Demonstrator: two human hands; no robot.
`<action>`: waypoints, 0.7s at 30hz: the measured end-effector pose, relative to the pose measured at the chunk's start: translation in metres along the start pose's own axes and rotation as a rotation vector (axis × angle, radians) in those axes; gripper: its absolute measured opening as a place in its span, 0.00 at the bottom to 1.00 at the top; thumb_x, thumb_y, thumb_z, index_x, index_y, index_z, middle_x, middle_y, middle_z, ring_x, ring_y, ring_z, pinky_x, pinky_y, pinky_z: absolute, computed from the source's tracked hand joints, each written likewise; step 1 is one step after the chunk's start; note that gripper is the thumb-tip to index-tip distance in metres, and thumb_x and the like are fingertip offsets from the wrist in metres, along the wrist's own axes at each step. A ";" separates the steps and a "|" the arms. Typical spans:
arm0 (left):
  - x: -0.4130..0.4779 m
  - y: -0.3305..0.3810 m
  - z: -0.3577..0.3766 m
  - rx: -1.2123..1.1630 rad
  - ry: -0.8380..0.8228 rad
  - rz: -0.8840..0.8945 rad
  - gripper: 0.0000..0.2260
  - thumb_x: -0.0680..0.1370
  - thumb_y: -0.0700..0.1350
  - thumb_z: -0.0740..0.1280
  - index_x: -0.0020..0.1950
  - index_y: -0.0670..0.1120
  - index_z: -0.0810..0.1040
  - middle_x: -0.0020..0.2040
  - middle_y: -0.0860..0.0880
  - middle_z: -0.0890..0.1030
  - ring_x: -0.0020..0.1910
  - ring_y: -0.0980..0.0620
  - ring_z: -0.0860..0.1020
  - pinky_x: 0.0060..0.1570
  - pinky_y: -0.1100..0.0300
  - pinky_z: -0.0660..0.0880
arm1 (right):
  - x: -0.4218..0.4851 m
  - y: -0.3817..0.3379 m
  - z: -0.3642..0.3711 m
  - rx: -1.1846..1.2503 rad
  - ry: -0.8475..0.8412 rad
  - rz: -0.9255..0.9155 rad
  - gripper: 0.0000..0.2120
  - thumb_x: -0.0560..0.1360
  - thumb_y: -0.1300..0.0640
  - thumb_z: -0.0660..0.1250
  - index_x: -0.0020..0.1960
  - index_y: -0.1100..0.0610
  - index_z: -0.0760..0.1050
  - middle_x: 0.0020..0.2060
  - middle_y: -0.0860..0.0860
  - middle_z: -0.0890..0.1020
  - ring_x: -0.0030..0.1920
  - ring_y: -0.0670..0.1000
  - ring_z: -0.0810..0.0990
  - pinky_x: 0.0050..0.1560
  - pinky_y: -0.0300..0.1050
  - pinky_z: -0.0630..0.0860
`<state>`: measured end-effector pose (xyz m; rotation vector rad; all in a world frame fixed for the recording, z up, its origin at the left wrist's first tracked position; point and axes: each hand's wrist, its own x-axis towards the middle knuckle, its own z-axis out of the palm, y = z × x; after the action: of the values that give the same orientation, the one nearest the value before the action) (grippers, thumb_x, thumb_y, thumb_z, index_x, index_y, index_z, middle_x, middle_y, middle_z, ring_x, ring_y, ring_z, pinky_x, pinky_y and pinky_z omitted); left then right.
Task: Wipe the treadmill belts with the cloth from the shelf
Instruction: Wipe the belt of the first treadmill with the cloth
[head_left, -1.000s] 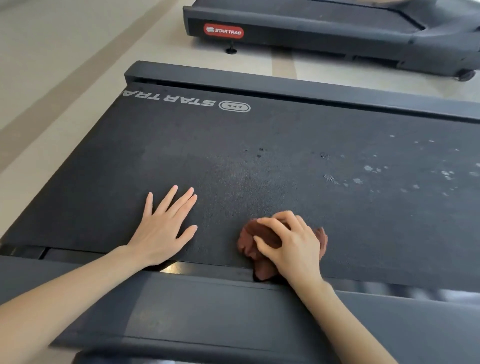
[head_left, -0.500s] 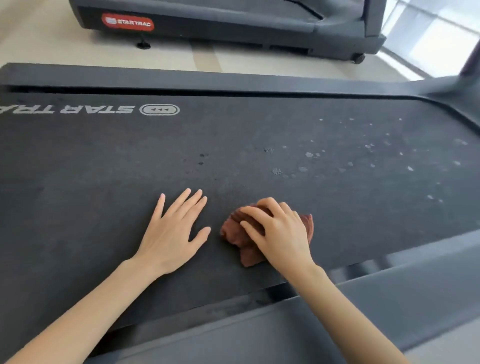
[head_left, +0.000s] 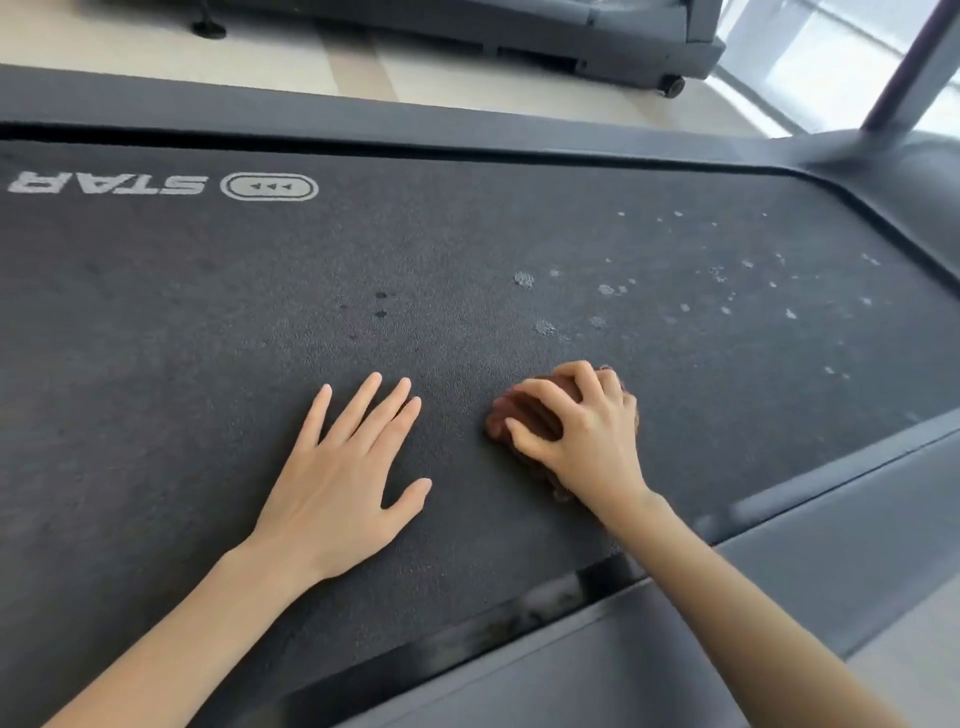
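Note:
The dark treadmill belt (head_left: 208, 322) fills most of the view, with a white STAR logo at its far left. My right hand (head_left: 587, 431) grips a bunched reddish-brown cloth (head_left: 524, 415) and presses it onto the belt near the middle. My left hand (head_left: 348, 467) lies flat on the belt just left of the cloth, fingers straight and spread. Pale spots and droplets (head_left: 727, 291) speckle the belt beyond and to the right of the cloth. Two small dark spots (head_left: 381, 304) sit further left.
A grey side rail (head_left: 779, 597) runs along the near edge and another (head_left: 363, 117) along the far edge. A second treadmill (head_left: 597, 36) stands beyond on the pale floor. An upright post (head_left: 914, 67) rises at the upper right.
My right hand has slid the cloth away from the near rail and towards the pale spots. My left hand has shifted along with it, still flat. The view has swung right along the belt.

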<state>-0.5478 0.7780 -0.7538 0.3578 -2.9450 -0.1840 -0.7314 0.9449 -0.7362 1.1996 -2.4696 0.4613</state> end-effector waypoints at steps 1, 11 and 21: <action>0.000 0.000 0.000 0.006 -0.002 -0.004 0.32 0.76 0.61 0.52 0.73 0.44 0.66 0.75 0.49 0.63 0.75 0.48 0.57 0.70 0.42 0.53 | 0.015 0.006 0.003 0.001 -0.023 0.001 0.17 0.68 0.37 0.64 0.50 0.45 0.80 0.48 0.52 0.77 0.48 0.61 0.75 0.43 0.56 0.73; 0.001 0.000 0.004 0.020 0.010 0.020 0.32 0.75 0.61 0.52 0.72 0.42 0.68 0.74 0.46 0.65 0.74 0.45 0.60 0.69 0.40 0.55 | -0.037 -0.017 -0.028 0.069 -0.047 0.155 0.18 0.68 0.36 0.64 0.53 0.42 0.79 0.50 0.46 0.77 0.49 0.56 0.74 0.49 0.52 0.69; 0.010 0.045 0.009 -0.045 -0.027 0.194 0.30 0.74 0.61 0.54 0.71 0.46 0.71 0.73 0.48 0.67 0.73 0.42 0.62 0.65 0.34 0.54 | 0.000 0.037 -0.016 -0.141 -0.002 0.197 0.20 0.70 0.35 0.63 0.53 0.46 0.80 0.45 0.52 0.77 0.46 0.59 0.77 0.44 0.52 0.73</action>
<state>-0.5690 0.8198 -0.7551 0.0634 -2.9729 -0.2306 -0.7585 0.9735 -0.7273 0.9083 -2.5857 0.3307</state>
